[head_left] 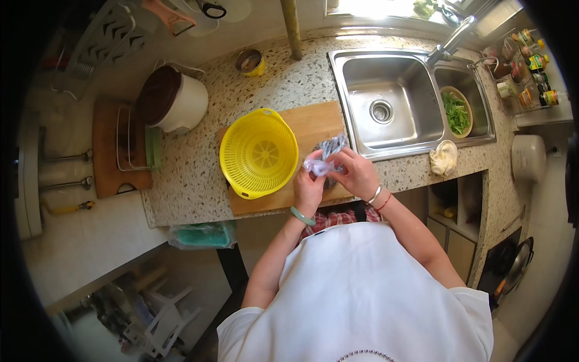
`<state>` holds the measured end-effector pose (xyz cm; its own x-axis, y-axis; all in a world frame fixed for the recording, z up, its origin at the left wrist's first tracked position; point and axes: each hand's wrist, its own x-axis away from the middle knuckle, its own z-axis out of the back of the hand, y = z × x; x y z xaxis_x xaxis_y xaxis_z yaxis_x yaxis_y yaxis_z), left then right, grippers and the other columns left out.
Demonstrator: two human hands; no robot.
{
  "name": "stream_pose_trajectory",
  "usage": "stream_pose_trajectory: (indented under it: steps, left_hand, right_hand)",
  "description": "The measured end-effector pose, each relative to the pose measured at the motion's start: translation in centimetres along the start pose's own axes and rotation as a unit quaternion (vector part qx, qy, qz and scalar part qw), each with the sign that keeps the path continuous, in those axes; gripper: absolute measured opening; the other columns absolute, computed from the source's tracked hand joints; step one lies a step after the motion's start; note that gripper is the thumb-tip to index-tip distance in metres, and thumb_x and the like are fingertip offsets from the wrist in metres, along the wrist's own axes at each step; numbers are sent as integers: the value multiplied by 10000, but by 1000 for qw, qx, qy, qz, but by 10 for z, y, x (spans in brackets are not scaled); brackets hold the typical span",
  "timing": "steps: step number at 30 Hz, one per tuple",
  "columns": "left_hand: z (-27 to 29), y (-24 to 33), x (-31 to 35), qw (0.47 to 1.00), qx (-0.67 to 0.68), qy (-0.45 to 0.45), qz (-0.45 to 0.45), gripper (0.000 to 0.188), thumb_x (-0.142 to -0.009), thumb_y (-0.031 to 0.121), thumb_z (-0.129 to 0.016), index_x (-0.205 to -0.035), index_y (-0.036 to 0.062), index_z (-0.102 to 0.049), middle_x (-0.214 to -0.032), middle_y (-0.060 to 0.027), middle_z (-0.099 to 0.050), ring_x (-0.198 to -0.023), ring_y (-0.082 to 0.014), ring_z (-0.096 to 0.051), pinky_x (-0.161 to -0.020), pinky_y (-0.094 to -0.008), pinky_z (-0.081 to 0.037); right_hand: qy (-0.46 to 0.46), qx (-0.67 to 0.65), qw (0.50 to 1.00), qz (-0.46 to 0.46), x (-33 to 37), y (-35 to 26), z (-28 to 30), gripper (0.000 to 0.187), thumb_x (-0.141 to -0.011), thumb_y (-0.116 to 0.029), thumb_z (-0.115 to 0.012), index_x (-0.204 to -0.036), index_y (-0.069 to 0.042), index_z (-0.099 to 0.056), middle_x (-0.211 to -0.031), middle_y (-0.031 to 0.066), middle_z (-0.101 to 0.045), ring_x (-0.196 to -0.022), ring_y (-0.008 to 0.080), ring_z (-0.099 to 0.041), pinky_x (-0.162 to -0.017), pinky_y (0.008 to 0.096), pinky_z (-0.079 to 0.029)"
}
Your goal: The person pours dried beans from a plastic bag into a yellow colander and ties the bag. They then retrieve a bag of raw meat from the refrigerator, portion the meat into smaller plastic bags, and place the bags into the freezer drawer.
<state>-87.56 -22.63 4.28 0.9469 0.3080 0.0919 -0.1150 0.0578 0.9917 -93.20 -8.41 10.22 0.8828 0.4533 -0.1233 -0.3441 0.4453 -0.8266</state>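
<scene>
Both my hands meet over the right part of a wooden cutting board (pixel 310 123) on the speckled counter. My left hand (pixel 307 190) and my right hand (pixel 357 175) each grip a clear plastic bag (pixel 325 155) that holds something dark. What is inside the bag is too crumpled to make out. A yellow plastic colander (pixel 258 152) stands empty on the board just left of my hands.
A double steel sink (pixel 386 102) lies to the right, with a bowl of green leaves (pixel 456 111) in its smaller basin. A cloth (pixel 443 158) sits at the sink's front edge. A white pot with a dark lid (pixel 172 99) and a wire rack (pixel 129 139) stand at left.
</scene>
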Motion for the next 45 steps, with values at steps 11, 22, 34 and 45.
stream_pose_trajectory:
  steps: [11,22,34,45]
  left_hand:
    - [9,-4,2,973,-202,13,-108,258,-842,57,-658,-1098,65,-629,-811,-84,-580,-718,-229,-575,-641,-321,-467]
    - [32,19,25,969,-231,44,-79,203,-903,7,-570,-1088,50,-639,-898,-78,-525,-661,-163,-564,-570,-260,-480]
    - [25,13,17,994,-23,106,30,156,-932,176,-611,-1032,58,-619,-787,1,-624,-582,-115,-584,-544,-250,-482]
    - [31,28,36,910,374,106,145,71,-922,108,-607,-863,94,-570,-1057,-39,-594,-935,-128,-587,-846,-291,-480]
  right_hand:
    - [14,-166,982,-89,-8,32,-3,299,-808,27,-638,-1102,-22,-610,-997,84,-659,-704,113,-597,-621,259,-503]
    - [125,-263,922,-256,-6,82,11,141,-820,-54,-674,-958,-41,-652,-830,13,-601,-705,83,-582,-596,236,-487]
    - [59,69,993,-74,-4,60,21,252,-779,-254,-750,-902,-84,-613,-883,74,-570,-776,207,-593,-644,335,-503]
    - [18,251,965,74,1,53,3,203,-724,-162,-740,-895,-136,-633,-865,45,-599,-829,244,-574,-687,359,-469]
